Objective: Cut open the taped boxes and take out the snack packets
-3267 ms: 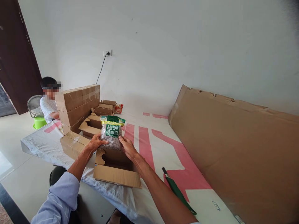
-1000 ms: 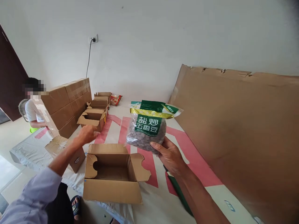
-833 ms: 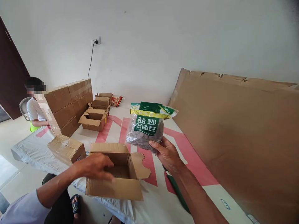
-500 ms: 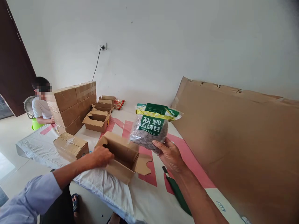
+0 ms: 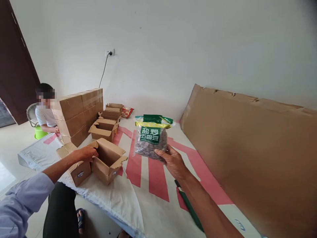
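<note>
My right hand [image 5: 172, 162] grips a clear bag of beans [image 5: 150, 137] by its lower right corner, thumb in front. The bag has a green label with white characters and a yellow band, and is held up above the cloth. My left hand [image 5: 87, 153] is closed on the near left edge of an open cardboard box [image 5: 109, 162], whose inside looks bare where it shows. Against that box, on its left, stands a taped cardboard box [image 5: 78, 172], partly covered by my left forearm.
A wall of stacked cartons [image 5: 74, 114] stands at the back left, with open boxes [image 5: 102, 127] and a red packet [image 5: 127, 112] beside it. A large cardboard sheet [image 5: 247, 148] leans at the right. A person [image 5: 47, 114] sits behind the cartons. A green strip [image 5: 189, 208] lies near my right forearm.
My left hand has pulled the open box leftward, up against the taped box, which is now turned. The bag of beans in my right hand has moved slightly left and tilts less.
</note>
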